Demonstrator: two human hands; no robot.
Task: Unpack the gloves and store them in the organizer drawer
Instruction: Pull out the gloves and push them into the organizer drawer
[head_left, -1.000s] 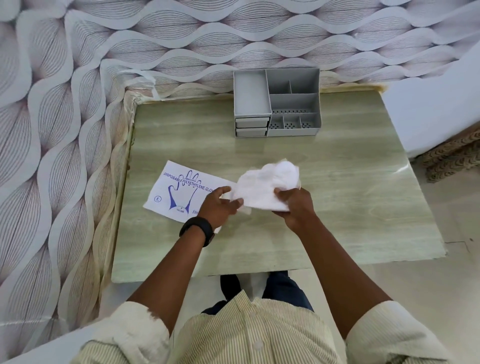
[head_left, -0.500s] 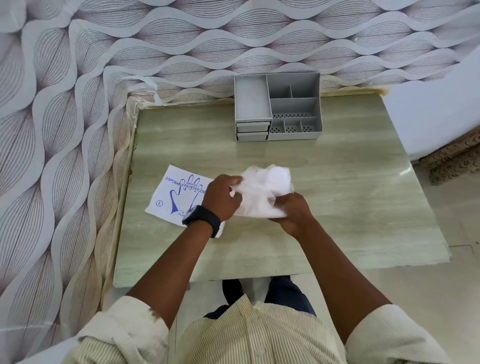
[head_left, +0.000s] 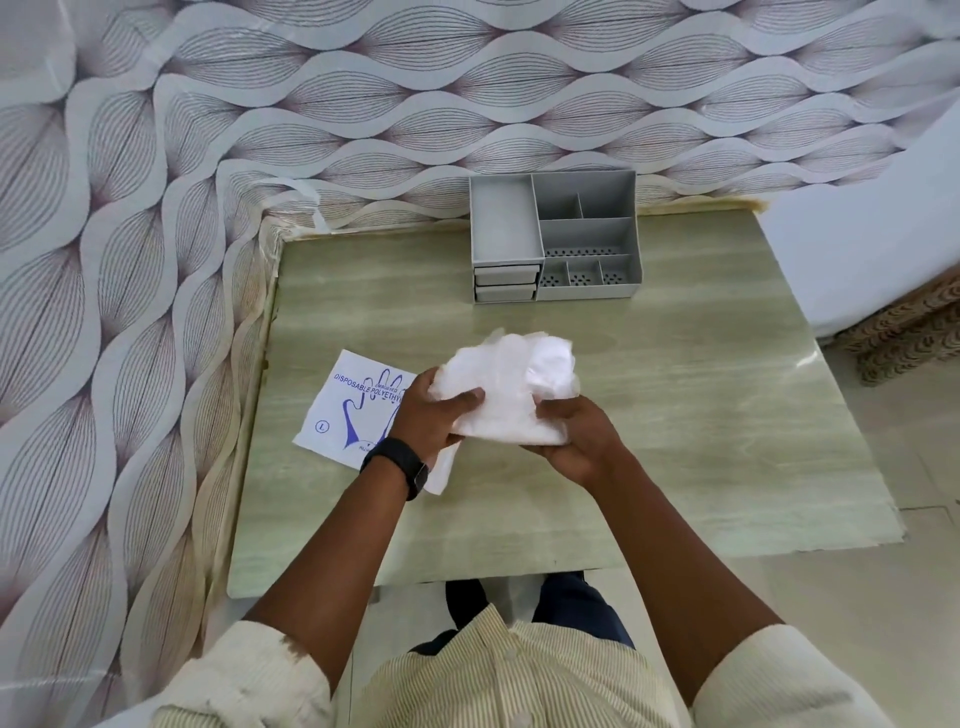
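Note:
A crumpled bundle of thin white plastic gloves (head_left: 511, 384) is held just above the table's middle. My left hand (head_left: 434, 415), with a black watch on its wrist, grips the bundle's left side. Gripping the lower right side is my right hand (head_left: 574, 434). The white glove packet (head_left: 348, 402), printed with a blue hand outline, lies flat on the table to the left, partly under my left hand. The grey organizer (head_left: 553, 236) stands at the table's far edge, with two shut drawers (head_left: 506, 283) at its lower left.
The pale wood-grain table (head_left: 701, 415) sits in a corner against patterned walls on the left and at the back. A white cushion or bed edge (head_left: 872, 244) lies to the right. The floor shows beyond the table's right and near edges.
Both hands have drawn closer together and folded the glove bundle into a tighter wad. The packet and organizer have stayed in place.

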